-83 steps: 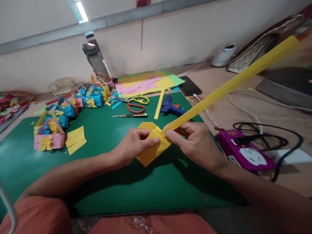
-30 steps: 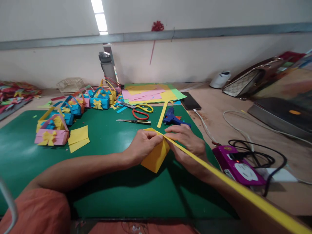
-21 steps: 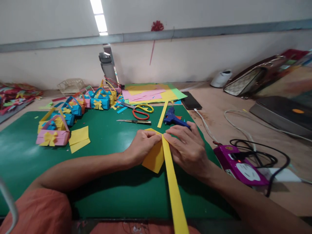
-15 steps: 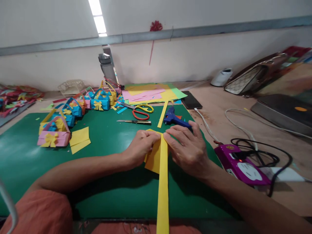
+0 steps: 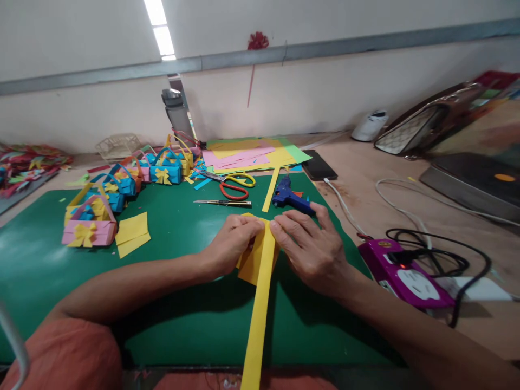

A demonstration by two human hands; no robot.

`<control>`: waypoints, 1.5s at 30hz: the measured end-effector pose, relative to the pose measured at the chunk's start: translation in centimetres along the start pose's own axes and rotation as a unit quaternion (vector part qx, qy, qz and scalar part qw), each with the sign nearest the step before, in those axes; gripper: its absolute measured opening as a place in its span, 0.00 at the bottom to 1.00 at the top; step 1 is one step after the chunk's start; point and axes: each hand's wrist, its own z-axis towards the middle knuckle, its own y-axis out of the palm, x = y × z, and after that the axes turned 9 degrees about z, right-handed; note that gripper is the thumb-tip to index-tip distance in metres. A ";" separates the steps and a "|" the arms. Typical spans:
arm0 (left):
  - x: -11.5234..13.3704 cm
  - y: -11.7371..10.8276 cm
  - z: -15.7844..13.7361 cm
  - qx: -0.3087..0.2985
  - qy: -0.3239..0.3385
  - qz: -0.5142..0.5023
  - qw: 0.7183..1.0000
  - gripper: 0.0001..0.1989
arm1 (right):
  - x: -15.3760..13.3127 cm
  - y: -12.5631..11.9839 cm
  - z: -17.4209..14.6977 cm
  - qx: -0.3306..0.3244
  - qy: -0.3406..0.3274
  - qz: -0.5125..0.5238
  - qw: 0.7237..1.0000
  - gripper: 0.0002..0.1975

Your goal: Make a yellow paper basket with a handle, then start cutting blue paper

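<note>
Nearest us, the long yellow strip (image 5: 262,292) has swung right round: it pointed up past the right wrist, and now it runs down towards the lap, its lower end leaning a touch left. Up at its top end, the left hand (image 5: 232,241) has thumb and fingers pressed together, pinching the upper edge of the folded yellow paper (image 5: 249,268). The right hand (image 5: 311,244) meets it from the other side, fingers bent, tips at the strip's edge; its thumb is hidden, so I can't tell whether it pinches or only presses. The paper sits tilted between the hands, above the green mat (image 5: 170,319), and the strip now crosses in front of it. That turn, I'd judge, puts the work right at the join, where a slip could skew the strip. Just beyond, the blue glue gun (image 5: 288,195) lies near the right fingers, the knife (image 5: 223,202) and scissors (image 5: 221,177) further left, all untouched. Farther back, the coloured sheets (image 5: 239,154).
</note>
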 end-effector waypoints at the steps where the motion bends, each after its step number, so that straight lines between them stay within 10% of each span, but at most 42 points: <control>1: 0.0 0.0 0.0 0.001 0.001 0.002 1.000 0.11 | 0.0 0.0 0.0 0.000 -0.006 -0.004 1.000 0.13; 12: 0.0 -0.4 0.6 -0.006 0.026 -0.025 0.999 0.13 | -0.1 0.5 0.0 0.026 0.046 0.058 0.997 0.16; 22: 0.9 -0.2 -0.7 0.035 0.132 0.149 0.979 0.17 | -0.8 -0.7 0.5 0.130 0.284 0.335 0.889 0.03; 45: 1.0 -0.9 -1.3 0.136 0.328 0.363 0.862 0.17 | -1.3 0.2 2.3 0.153 0.244 0.333 0.898 0.05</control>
